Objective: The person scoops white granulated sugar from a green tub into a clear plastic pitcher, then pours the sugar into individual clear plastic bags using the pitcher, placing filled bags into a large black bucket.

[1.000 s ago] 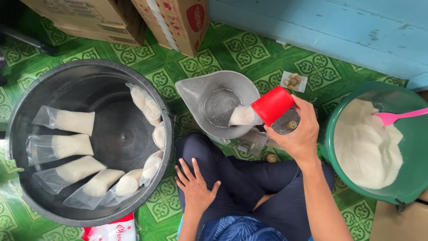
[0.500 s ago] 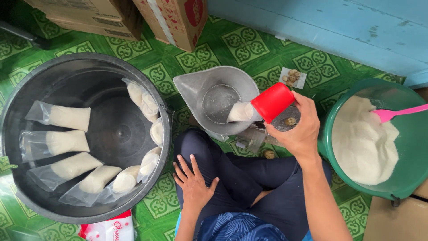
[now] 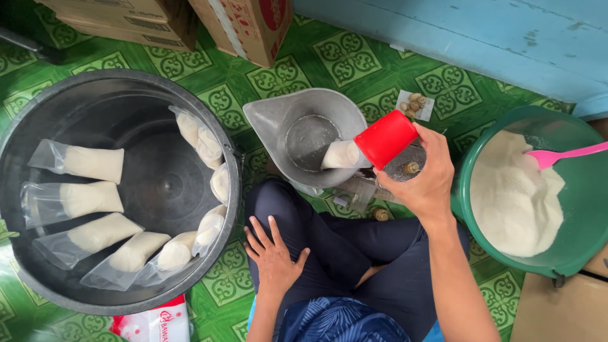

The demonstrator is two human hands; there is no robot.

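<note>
Red cup [image 3: 385, 138] in the right hand [image 3: 423, 177], held tight, has stayed tipped over the metal scoop [image 3: 278, 123], so its white stuff keeps going in. The left hand [image 3: 272, 254] rests open on the knee, as before.

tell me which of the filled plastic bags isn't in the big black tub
The filled bag in the grey metal scale pan, under the red cup tipped by the right hand. All the others lie inside the black tub.
</note>
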